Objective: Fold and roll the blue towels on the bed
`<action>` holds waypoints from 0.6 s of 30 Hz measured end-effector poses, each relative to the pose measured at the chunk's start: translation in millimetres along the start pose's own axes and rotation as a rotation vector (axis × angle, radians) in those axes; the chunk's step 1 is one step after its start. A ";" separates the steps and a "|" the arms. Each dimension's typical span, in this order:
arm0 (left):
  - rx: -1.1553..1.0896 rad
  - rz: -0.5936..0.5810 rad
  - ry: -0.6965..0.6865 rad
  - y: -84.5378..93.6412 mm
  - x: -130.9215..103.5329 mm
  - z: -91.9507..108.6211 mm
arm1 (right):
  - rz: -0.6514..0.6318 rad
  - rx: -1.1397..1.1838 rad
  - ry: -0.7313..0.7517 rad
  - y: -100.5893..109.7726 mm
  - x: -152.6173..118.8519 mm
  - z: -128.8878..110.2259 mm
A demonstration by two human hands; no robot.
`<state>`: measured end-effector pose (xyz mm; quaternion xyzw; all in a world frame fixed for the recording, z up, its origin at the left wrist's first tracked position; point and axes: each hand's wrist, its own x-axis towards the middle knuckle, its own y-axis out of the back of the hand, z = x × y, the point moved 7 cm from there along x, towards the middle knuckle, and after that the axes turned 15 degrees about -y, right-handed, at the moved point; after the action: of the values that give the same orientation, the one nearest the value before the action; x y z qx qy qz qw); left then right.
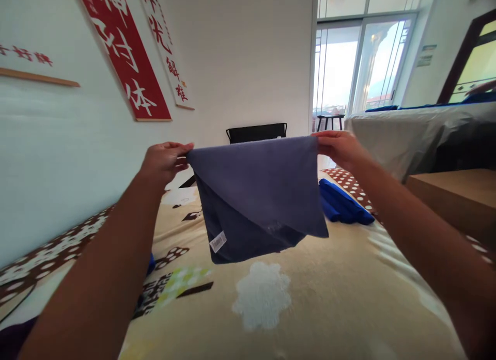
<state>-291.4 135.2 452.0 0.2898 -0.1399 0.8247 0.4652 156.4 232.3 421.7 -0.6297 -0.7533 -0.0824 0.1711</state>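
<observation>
A grey-blue towel [259, 189] hangs folded in the air between my two hands, above the bed. My left hand [165, 161] pinches its upper left corner. At the upper right corner, my right hand [337, 145] grips the fabric between thumb and fingers. The top edge is pulled nearly straight, and the front layer drapes diagonally over a darker layer behind. A white label [217, 242] shows near the lower left corner of the towel.
Below lies a cream patterned blanket [333, 293] over the bed. A bright blue cloth [343, 202] is bunched on it at the right. Beyond stand a black chair [256, 131] and a dark stool [330, 117]. A brown box [457, 189] is at the right.
</observation>
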 end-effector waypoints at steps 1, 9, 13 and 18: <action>0.011 0.015 0.014 -0.9 2.3 -10.4 | -0.015 0.020 -0.025 -4.8 7.8 10.7; 0.018 0.101 -0.015 -14.2 35.2 -60.6 | 0.081 0.119 -0.036 -18.8 70.7 59.9; 0.002 0.099 -0.118 -10.6 49.5 -52.1 | 0.106 0.098 0.022 -17.6 85.7 51.1; 0.080 0.029 -0.127 -6.5 47.1 -45.3 | 0.133 0.021 0.064 -13.4 85.5 37.0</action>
<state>-320.4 193.7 444.5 0.3579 -0.1401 0.8163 0.4313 125.0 320.9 419.5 -0.6737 -0.7046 -0.0832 0.2068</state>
